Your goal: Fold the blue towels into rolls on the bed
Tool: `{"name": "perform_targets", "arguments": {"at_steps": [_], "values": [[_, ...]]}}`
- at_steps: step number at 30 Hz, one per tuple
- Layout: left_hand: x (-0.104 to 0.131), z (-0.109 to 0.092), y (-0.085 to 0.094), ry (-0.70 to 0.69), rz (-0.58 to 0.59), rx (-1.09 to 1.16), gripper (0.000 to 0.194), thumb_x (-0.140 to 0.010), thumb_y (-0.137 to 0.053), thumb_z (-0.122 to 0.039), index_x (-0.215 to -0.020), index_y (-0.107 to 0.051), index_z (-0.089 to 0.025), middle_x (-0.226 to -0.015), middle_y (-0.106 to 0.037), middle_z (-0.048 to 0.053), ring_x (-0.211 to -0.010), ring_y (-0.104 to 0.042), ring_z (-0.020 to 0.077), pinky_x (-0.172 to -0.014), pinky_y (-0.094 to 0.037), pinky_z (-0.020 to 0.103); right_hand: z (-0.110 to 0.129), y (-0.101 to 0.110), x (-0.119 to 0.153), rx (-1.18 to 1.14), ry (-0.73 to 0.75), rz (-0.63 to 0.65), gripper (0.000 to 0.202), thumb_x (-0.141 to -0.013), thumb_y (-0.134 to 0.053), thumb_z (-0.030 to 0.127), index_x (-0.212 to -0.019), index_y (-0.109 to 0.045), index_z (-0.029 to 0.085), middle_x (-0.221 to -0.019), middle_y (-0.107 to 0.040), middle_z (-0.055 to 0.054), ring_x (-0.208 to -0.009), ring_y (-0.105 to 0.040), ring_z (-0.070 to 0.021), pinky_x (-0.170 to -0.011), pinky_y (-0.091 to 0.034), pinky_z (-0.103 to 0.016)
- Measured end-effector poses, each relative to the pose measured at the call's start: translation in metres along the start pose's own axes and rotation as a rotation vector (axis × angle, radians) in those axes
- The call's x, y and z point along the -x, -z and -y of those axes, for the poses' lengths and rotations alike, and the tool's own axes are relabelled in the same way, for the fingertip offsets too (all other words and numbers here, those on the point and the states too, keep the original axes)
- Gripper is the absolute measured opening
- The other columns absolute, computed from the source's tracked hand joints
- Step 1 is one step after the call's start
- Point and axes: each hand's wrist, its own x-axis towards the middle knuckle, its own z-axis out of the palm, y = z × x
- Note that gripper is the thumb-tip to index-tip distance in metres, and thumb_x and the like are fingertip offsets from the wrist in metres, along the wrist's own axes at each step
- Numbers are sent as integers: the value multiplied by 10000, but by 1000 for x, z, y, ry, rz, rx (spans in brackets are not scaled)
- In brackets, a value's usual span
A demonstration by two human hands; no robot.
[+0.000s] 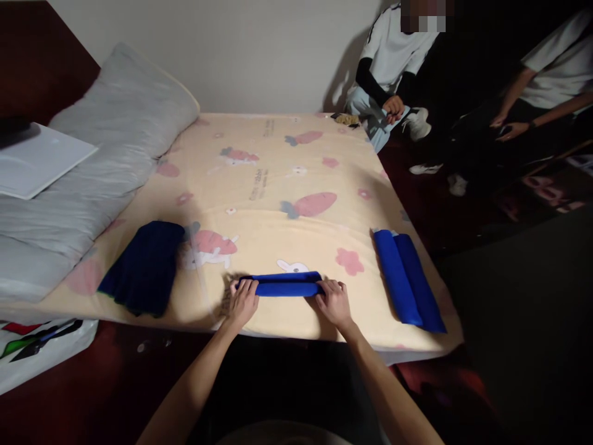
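Note:
A bright blue cloth [288, 289], partly rolled into a long narrow strip, lies across the near part of the bed. My left hand [244, 301] has its fingers closed over the left end of the roll. At the other end my right hand [334, 300] grips it with curled fingers. Off to the left a dark blue cloth [143, 269] is spread flat with a slightly wavy edge. Two blue cloth rolls [407, 281] rest side by side to the right of my right hand.
The bed [259, 228] has a cream sheet printed with carrots and rabbits. A grey quilt [125, 123] covers its left side, with a white flat board [41, 161] on top. Two people sit beyond the right edge. A white bag [50, 352] is at lower left.

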Motion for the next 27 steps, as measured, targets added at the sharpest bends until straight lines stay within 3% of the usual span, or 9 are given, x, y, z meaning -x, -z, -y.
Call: {"name": "perform_targets", "arguments": {"at_steps": [3, 6, 11, 14, 18, 22, 27], "values": [[-1, -1, 7, 24, 81, -16, 364, -872, -465, -133, -1180, -651, -186, -1095, -705, 138, -1077, -614, 297, -1058, -368, 508, 2, 5, 2, 16, -10, 37, 287, -862, -465, 207, -1058, -674, 181, -1132, -688, -130, -1083, -560, -299, -953, -360, -448], [-4, -14, 5, 57, 91, -46, 394, -878, -438, -111, -1214, -635, -171, -1136, -692, 154, -1114, -607, 309, -1060, -373, 519, 19, 1, 1, 57, -56, 13, 418, -849, -460, 180, -1228, -632, 146, -1303, -615, -165, -1193, -515, -326, -1009, -341, -484], [-18, -54, -10, -70, 59, 39, 582, -856, -499, -149, -1436, -471, -102, -1472, -522, 170, -1393, -438, 281, -1187, -273, 449, 70, -25, -5, -6, 124, 15, 631, -901, -428, 187, -1528, -370, 144, -1518, -459, -138, -1419, -365, -281, -1129, -268, -458], [-23, -61, -17, -126, 67, 61, 670, -867, -508, -195, -1514, -366, -93, -1570, -409, 148, -1479, -322, 261, -1218, -232, 443, 81, -36, -8, -22, 165, 31, 663, -924, -428, 214, -1566, -286, 133, -1572, -375, -130, -1470, -299, -258, -1178, -210, -458], [-22, -30, -12, -146, 88, 35, 660, -939, -489, -328, -1544, -326, -120, -1595, -371, 124, -1497, -291, 261, -1211, -250, 453, 54, -30, -14, -18, 237, 35, 652, -943, -425, 233, -1570, -278, 133, -1574, -373, -113, -1475, -300, -233, -1207, -172, -439], [-18, 7, -4, -140, 97, -1, 652, -949, -516, -379, -1541, -350, -161, -1563, -428, 115, -1481, -325, 280, -1209, -249, 470, 19, -14, -21, -21, 238, 60, 649, -964, -448, 292, -1572, -279, 140, -1566, -387, -123, -1463, -325, -250, -1197, -206, -445], [-20, 20, -2, -129, 119, -21, 634, -939, -551, -307, -1533, -367, -184, -1532, -473, 119, -1457, -372, 275, -1210, -245, 470, 3, -9, -28, -37, 284, 101, 651, -975, -455, 312, -1576, -267, 147, -1549, -414, -135, -1452, -345, -242, -1174, -246, -432]]}}
